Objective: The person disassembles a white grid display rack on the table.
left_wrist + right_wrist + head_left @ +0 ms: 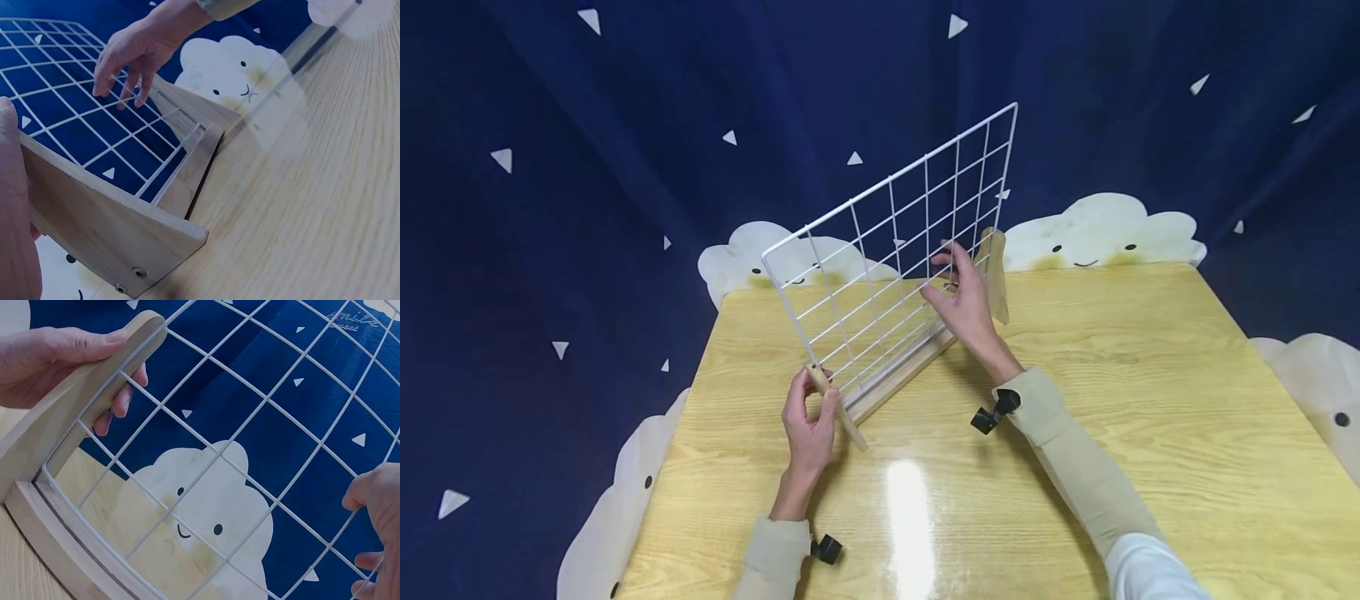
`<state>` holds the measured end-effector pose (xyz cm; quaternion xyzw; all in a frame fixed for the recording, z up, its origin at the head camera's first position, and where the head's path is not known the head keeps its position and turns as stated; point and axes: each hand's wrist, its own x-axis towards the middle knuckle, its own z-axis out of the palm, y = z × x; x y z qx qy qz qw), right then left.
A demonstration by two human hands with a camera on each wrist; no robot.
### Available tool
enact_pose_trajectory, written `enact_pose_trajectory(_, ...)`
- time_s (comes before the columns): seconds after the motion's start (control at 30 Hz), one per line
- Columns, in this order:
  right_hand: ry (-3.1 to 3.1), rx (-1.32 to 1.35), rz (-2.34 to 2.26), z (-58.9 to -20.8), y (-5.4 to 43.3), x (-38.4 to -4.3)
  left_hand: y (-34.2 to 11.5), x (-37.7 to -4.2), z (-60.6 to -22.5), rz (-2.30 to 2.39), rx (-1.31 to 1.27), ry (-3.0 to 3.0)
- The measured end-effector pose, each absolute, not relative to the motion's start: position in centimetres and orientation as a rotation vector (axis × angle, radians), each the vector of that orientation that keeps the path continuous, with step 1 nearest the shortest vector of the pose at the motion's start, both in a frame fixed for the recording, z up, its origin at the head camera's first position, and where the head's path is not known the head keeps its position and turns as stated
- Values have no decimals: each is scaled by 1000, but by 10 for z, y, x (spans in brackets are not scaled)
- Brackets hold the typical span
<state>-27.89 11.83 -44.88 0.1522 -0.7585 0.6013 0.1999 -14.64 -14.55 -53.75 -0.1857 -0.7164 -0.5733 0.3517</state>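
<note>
A white wire grid panel (890, 178) leans back in a wooden stand on the table. My left hand (808, 425) grips the stand's near-left wooden side piece (106, 215), thumb on its outer face and fingers reaching round behind, as the right wrist view shows. Over the grid, toward its far end, is my right hand (966, 308), with thumb and fingers apart and loosely bent by the wires. Whether its fingertips touch the wires I cannot tell. The grid's lower edge lies along the wooden base bar (69, 544). Beyond my right hand rises the other side piece (996, 279).
The stand rests on a light wood-grain table (1120, 400). A dark blue curtain (662, 100) with white triangles and smiling clouds (1097, 229) hangs behind and beside the table. Small black cameras (996, 412) are strapped to both wrists.
</note>
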Motion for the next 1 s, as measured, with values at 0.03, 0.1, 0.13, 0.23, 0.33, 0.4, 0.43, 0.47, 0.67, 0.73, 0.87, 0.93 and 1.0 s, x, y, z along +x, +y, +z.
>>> enact_pose_trajectory(0.03,-2126,418,1680,-449,118,-279,-146,-146,-538,-1487,-479,-1858)
enact_pose_trajectory(0.1,-2129,407,1672,-449,118,-278,-146,-146,-538,-1495,-479,-1867)
enact_pose_trajectory(0.13,-2126,406,1669,-449,117,-278,-146,-145,-538,-1496,-479,-1871)
enact_pose_trajectory(0.23,-2106,425,1661,-448,116,-278,-147,-145,-538,-1494,-481,-1875)
enact_pose_trajectory(0.33,-2091,454,1641,-444,114,-277,-148,-145,-538,-1492,-486,-1870)
enact_pose_trajectory(0.4,-2091,462,1624,-442,113,-276,-149,-146,-538,-1492,-488,-1863)
enact_pose_trajectory(0.43,-2095,461,1617,-441,113,-275,-149,-146,-539,-1494,-488,-1861)
enact_pose_trajectory(0.47,-2098,458,1605,-440,112,-275,-149,-147,-539,-1498,-487,-1857)
enact_pose_trajectory(0.67,-2094,433,1650,-437,110,-272,-148,-145,-538,-1506,-464,-1858)
enact_pose_trajectory(0.73,-2081,436,1677,-437,110,-272,-148,-144,-538,-1500,-453,-1859)
enact_pose_trajectory(0.87,-2059,454,1678,-435,110,-272,-145,-143,-535,-1491,-437,-1852)
enact_pose_trajectory(0.93,-2052,460,1667,-433,111,-274,-143,-140,-528,-1490,-436,-1855)
enact_pose_trajectory(1.0,-2045,463,1666,-432,111,-274,-141,-135,-519,-1492,-436,-1862)
